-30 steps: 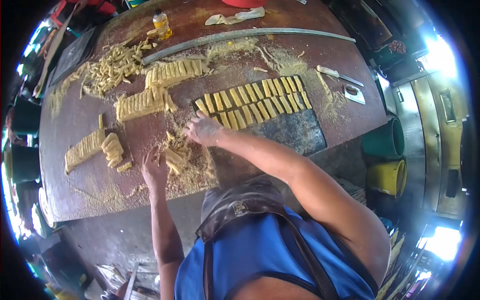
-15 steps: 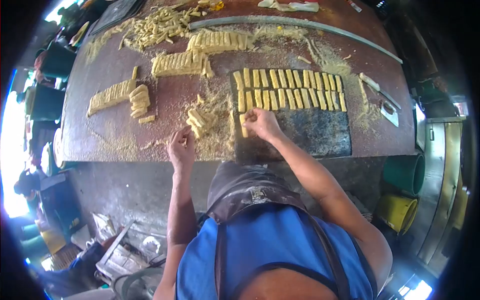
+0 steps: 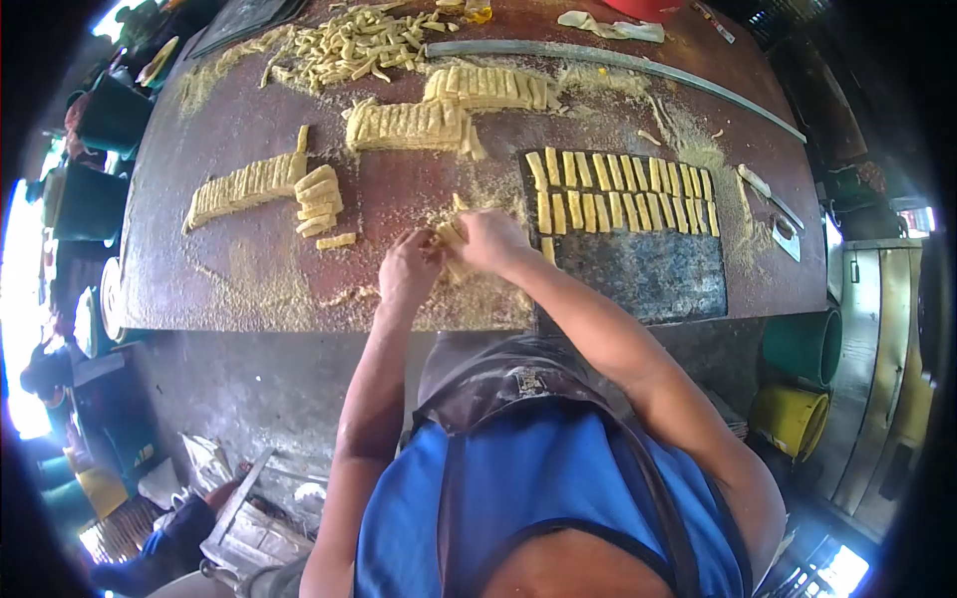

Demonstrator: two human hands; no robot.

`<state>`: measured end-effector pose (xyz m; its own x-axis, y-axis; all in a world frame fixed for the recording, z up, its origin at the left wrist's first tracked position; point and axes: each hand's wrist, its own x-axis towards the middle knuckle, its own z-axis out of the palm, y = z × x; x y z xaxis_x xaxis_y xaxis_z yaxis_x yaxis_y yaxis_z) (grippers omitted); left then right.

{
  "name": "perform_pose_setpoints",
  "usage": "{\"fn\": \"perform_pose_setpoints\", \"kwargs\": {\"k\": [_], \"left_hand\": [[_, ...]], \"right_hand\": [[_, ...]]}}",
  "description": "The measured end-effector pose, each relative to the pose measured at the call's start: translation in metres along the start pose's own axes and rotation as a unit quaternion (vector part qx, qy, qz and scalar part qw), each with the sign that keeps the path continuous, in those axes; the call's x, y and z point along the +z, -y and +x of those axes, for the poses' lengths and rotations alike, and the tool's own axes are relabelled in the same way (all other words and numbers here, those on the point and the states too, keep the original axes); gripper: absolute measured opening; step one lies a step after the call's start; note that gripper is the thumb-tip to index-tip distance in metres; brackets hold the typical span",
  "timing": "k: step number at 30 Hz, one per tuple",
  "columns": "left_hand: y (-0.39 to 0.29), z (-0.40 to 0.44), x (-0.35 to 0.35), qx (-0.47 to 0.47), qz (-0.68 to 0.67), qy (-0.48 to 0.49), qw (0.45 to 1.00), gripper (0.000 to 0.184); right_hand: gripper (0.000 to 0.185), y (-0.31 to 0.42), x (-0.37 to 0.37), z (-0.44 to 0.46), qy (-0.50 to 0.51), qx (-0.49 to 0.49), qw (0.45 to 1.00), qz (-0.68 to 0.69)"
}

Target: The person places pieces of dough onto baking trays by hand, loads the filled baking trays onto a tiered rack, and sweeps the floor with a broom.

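Observation:
My right hand [image 3: 493, 242] reaches down over a small pile of floured dough sticks [image 3: 452, 232], its fingers closed on them. On the pile's other side, my left hand [image 3: 409, 269] has its curled fingertips against the ends of the same sticks. Both hands partly cover the pile. To the right lies a dark baking sheet [image 3: 643, 279] with two full rows of dough sticks [image 3: 628, 194] in its far half. A single stick [image 3: 547, 249] starts a third row at the sheet's left edge, partly behind my right wrist.
Stacked rows of cut dough sticks [image 3: 409, 125] and another row [image 3: 244, 189] lie left and behind. A loose heap [image 3: 354, 45] sits at the back. A long metal bar [image 3: 618, 65] crosses the table. At right are a knife [image 3: 773, 194] and a scraper [image 3: 787, 239].
My right hand has left the stick on the sheet and moved left to the small pile. My left hand has come up against the pile too. The view has shifted, with the table appearing farther right.

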<state>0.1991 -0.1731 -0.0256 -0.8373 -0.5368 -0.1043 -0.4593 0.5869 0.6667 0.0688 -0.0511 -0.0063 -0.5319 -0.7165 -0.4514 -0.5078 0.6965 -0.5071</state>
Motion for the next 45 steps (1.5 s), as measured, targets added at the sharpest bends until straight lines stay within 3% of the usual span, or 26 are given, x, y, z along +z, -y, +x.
{"fn": "perform_pose_setpoints", "kwargs": {"k": [3, 5, 6, 7, 8, 11, 13, 15, 17, 19, 22, 24, 25, 27, 29, 32, 35, 37, 39, 42, 45], "left_hand": [[0.001, 0.003, -0.008, 0.012, 0.040, 0.030, 0.999, 0.026], [0.005, 0.006, -0.009, 0.035, 0.025, 0.030, 0.999, 0.025], [0.007, 0.005, -0.009, 0.052, 0.016, 0.025, 0.998, 0.025], [0.007, 0.005, -0.010, 0.056, 0.011, 0.032, 0.998, 0.025], [0.004, 0.006, -0.014, 0.057, 0.036, 0.039, 0.997, 0.026], [-0.001, 0.009, -0.018, 0.068, 0.068, 0.049, 0.994, 0.028], [-0.005, 0.016, -0.020, 0.019, 0.044, 0.101, 0.994, 0.028], [-0.007, 0.014, -0.025, 0.090, -0.033, 0.059, 0.994, 0.026], [-0.002, 0.020, -0.016, 0.064, -0.170, 0.068, 0.981, 0.026], [-0.018, 0.016, -0.024, 0.042, -0.169, 0.049, 0.983, 0.027], [-0.027, 0.015, -0.019, 0.109, -0.028, -0.036, 0.993, 0.027], [-0.035, 0.013, -0.017, -0.096, -0.173, 0.011, 0.980, 0.026], [-0.035, 0.010, -0.012, -0.102, -0.167, 0.002, 0.981, 0.026], [-0.042, -0.002, -0.006, -0.019, -0.180, -0.085, 0.980, 0.025], [-0.071, -0.014, 0.001, -0.059, -0.174, -0.073, 0.980, 0.024], [-0.133, -0.035, 0.024, -0.064, -0.136, 0.052, 0.987, 0.032], [-0.145, -0.021, 0.071, -0.001, -0.058, 0.156, 0.986, 0.034], [-0.155, -0.008, 0.090, -0.009, -0.051, 0.170, 0.984, 0.035], [-0.149, 0.000, 0.108, -0.004, -0.039, 0.161, 0.986, 0.031], [-0.134, 0.005, 0.118, 0.133, 0.081, 0.080, 0.985, 0.026], [-0.119, 0.003, 0.122, 0.215, 0.037, 0.036, 0.975, 0.024]], "right_hand": [[0.019, -0.004, 0.025, 0.027, -0.073, -0.045, 0.989, -0.121], [0.026, -0.011, -0.002, 0.014, -0.021, 0.024, 0.989, 0.147], [0.037, -0.008, -0.023, -0.008, -0.028, 0.051, 0.968, 0.246], [0.046, -0.025, -0.027, -0.017, -0.020, 0.063, 0.906, 0.418], [0.047, -0.041, -0.036, -0.029, -0.042, 0.085, 0.889, 0.449], [0.034, -0.105, -0.037, -0.075, -0.150, 0.090, 0.911, 0.375], [0.023, -0.122, -0.032, -0.099, -0.184, 0.161, 0.905, 0.347], [0.017, -0.124, -0.019, -0.107, -0.210, 0.189, 0.942, 0.184], [0.032, -0.140, 0.001, -0.102, -0.225, 0.175, 0.955, 0.079], [0.038, -0.128, -0.003, -0.106, -0.255, 0.156, 0.954, -0.023], [0.040, -0.128, -0.009, -0.105, -0.227, 0.143, 0.963, 0.010], [0.036, -0.134, -0.010, -0.103, -0.221, 0.129, 0.966, 0.028], [0.036, -0.138, -0.013, -0.102, -0.217, 0.118, 0.969, 0.032], [0.033, -0.145, -0.016, -0.102, -0.219, 0.107, 0.966, 0.086], [0.031, -0.152, -0.023, -0.105, -0.215, 0.081, 0.967, 0.112], [0.030, -0.159, -0.033, -0.122, -0.185, 0.065, 0.964, 0.177], [0.032, -0.174, -0.027, -0.122, -0.193, 0.035, 0.960, 0.199], [0.034, -0.171, -0.025, -0.116, -0.194, 0.033, 0.965, 0.176], [0.038, -0.155, -0.034, -0.117, -0.138, 0.097, 0.984, 0.064], [0.042, -0.156, -0.031, -0.115, -0.157, 0.131, 0.976, 0.077], [0.040, -0.167, -0.023, -0.111, -0.179, 0.138, 0.969, 0.103]]}}
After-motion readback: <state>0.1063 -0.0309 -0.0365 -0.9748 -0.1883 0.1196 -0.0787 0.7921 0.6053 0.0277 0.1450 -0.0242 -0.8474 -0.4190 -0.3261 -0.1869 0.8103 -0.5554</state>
